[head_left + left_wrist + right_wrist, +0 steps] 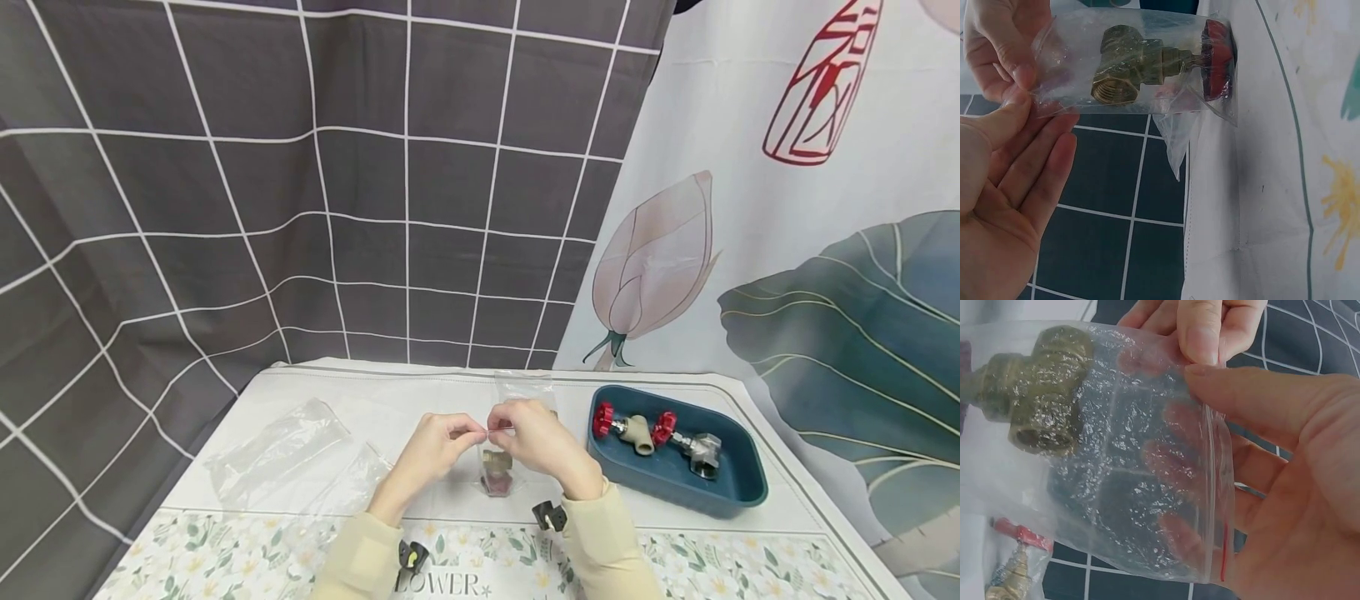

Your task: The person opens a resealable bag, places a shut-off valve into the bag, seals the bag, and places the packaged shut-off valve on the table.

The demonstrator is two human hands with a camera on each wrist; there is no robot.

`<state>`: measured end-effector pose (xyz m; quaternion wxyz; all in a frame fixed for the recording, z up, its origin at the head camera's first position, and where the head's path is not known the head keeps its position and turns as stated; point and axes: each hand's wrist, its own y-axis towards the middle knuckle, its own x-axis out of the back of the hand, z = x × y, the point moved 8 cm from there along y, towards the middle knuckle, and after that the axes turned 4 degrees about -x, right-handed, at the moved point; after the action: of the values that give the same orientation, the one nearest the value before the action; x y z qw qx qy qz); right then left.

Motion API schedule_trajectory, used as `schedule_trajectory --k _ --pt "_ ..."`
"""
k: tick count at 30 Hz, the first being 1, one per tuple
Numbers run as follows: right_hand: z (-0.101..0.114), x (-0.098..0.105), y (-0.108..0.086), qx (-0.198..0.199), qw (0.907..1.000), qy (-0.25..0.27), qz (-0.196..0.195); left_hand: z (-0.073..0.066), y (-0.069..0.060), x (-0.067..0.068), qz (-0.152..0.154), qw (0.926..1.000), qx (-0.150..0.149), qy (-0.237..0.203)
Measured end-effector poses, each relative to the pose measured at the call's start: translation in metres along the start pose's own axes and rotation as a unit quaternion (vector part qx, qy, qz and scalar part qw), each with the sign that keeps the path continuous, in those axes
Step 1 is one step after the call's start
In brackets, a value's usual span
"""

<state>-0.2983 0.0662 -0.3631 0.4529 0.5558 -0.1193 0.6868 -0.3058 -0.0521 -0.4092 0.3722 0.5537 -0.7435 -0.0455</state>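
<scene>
A brass valve (1135,62) with a red handwheel (1216,59) is inside a clear zip bag (1129,512), handwheel end down on the white table. At the bag's top edge my left hand (435,454) pinches the plastic between thumb and forefinger. Close beside it, my right hand (536,442) also pinches the zip strip, its other fingers behind the bag in the right wrist view. A short red mark (1224,553) shows along the seal. Whether the seal is fully closed I cannot tell.
To the right stands a blue tray (675,492) holding two valves (637,433) with red handwheels. Flat clear bags (285,458) lie at the left. Another bagged brass valve (1013,569) lies beyond my right hand. Floral cloth (240,554) covers the table's front.
</scene>
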Motion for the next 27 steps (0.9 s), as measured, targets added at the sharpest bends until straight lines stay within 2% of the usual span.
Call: schedule_trajectory --k 12,21,27 --pt "-0.0015 -0.0001 0.0003 -0.006 0.9994 0.033 -0.010 0.0015 0.0000 -0.0005 0.007 0.9999 0.008 -0.001" --pt "0.0037 0.0006 0.0008 0.008 1.0000 -0.005 0.000 -0.0005 0.0006 -0.0006 0.010 0.9998 0.010 -0.012" --pt "0.0048 0.0011 -0.0002 0.021 0.9998 0.002 -0.006 -0.0019 0.0002 -0.0008 0.008 0.9999 0.004 -0.012"
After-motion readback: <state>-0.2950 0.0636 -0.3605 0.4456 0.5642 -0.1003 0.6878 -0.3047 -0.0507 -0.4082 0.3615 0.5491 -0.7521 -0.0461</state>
